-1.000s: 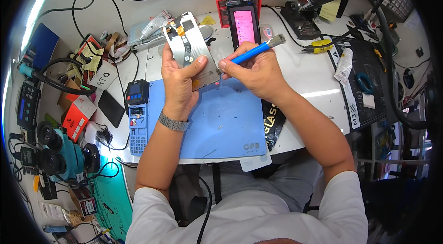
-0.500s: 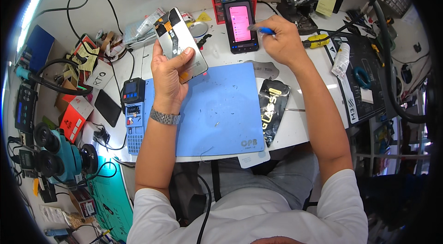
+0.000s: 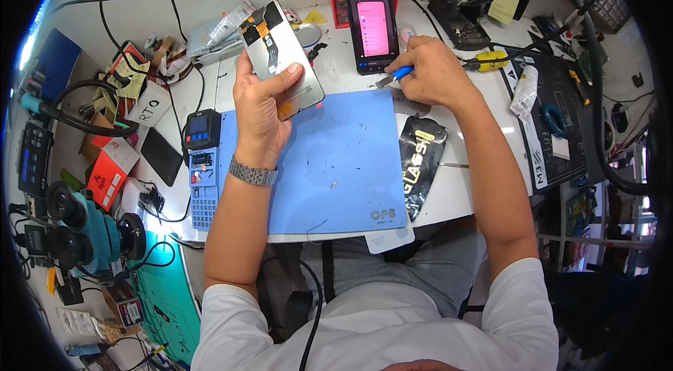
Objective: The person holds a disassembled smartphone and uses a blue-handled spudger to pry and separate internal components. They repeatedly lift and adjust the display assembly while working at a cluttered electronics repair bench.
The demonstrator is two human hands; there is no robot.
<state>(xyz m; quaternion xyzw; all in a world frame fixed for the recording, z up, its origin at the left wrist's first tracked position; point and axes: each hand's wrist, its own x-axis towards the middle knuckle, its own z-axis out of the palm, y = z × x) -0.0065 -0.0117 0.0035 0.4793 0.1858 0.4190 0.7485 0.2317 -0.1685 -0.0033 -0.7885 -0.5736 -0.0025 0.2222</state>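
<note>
Hold likely fragile screen (image 3: 287,45) by edges, clamped in left hand (image 3: 261,106), avoiding ribbon (image 3: 271,52) beyond grip, pinching tool (image 3: 402,73) in right hand (image 3: 436,75).

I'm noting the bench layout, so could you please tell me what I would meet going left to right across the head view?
Teal microscope, dark flat slab, small-screened device, silver-backed panel in the left hand, phone with pink screen, right hand holding a blue-handled tool, white tube, teal ring.
</note>
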